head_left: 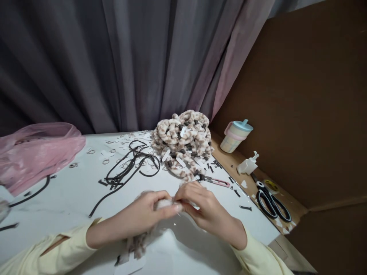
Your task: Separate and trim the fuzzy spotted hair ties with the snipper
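Note:
My left hand (150, 209) is closed around a fluffy white-and-brown plush piece (140, 241), part of which hangs below the palm. Thumb and fingers of my right hand (205, 206) are pinched together, touching the left fingertips. What lies between the right fingers is hidden and too small to name. Beyond the hands rises a heap of fluffy brown-and-white plush loops (183, 143) with dark bands and white tags. Pink-handled snips (216, 182) lie at its foot. Left of the heap is a tangle of black cord (129, 168).
Metal rings (106, 161) and short black cord pieces (246, 208) are scattered on the white table (71, 202). A pink plastic bag (43, 152) lies left. At right, on brown board, stand a lidded cup (235, 137) and pump bottle (247, 165), near large scissors (271, 200) and a tape roll (271, 186).

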